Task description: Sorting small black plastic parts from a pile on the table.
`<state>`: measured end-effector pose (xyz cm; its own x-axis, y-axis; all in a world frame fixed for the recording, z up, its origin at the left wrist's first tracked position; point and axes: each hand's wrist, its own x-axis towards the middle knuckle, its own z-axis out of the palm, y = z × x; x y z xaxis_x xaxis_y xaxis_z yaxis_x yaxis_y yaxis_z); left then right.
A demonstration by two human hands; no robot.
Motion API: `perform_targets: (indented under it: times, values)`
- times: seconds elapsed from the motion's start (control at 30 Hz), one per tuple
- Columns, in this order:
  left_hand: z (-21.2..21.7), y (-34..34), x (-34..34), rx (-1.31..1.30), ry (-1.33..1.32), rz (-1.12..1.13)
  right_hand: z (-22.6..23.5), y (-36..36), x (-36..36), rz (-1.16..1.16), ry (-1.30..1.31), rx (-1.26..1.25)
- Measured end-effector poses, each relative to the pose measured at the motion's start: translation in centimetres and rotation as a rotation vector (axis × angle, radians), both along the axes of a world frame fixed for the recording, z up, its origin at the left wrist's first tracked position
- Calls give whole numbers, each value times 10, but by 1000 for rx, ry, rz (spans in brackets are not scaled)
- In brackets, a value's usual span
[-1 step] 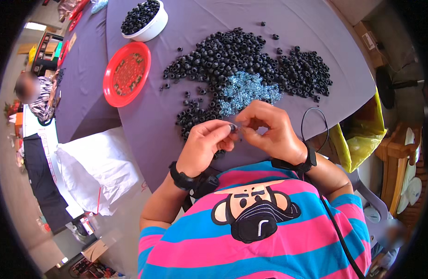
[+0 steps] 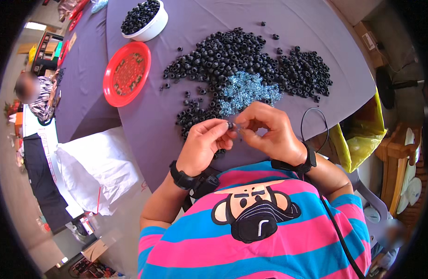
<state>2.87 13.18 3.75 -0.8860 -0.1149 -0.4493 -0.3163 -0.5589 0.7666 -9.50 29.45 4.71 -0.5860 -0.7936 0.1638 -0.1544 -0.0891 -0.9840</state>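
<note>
My left hand (image 2: 201, 145) pinches a small hollow black cap (image 2: 230, 125) between thumb and forefinger. Close beside it, the fingertips of my right hand (image 2: 275, 131) are pinched on a tiny translucent piece (image 2: 239, 129), mostly covered by the fingers. Both hands are held near the table's front edge, almost touching each other. Just beyond them lies a heap of pale blue translucent pieces (image 2: 246, 90). Around and behind that heap spreads a large pile of similar black caps (image 2: 232, 51).
A red plate (image 2: 110, 79) with small dark and light pieces sits at the left, below a white tub (image 2: 153, 29) of black caps. A yellow bag (image 2: 358, 144) hangs by the table's right edge. A black cable (image 2: 326, 125) loops near my right wrist. Another person (image 2: 39, 100) is far left.
My left hand has shifted very slightly left with the black cap, which shows a little more plainly. My right hand has barely moved.
</note>
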Motion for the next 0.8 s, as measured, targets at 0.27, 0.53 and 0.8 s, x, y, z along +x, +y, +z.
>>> perform_targets:
  times: [0.27,0.53,0.8]
  values:
    - [-10,1,2,149,-18,52,-3,-2,0,11,231,14]
    - [-16,2,3,261,0,44,-4,-2,4,29,191,-38]
    - [-11,2,1,238,6,28,-7,-4,0,-30,267,-88]
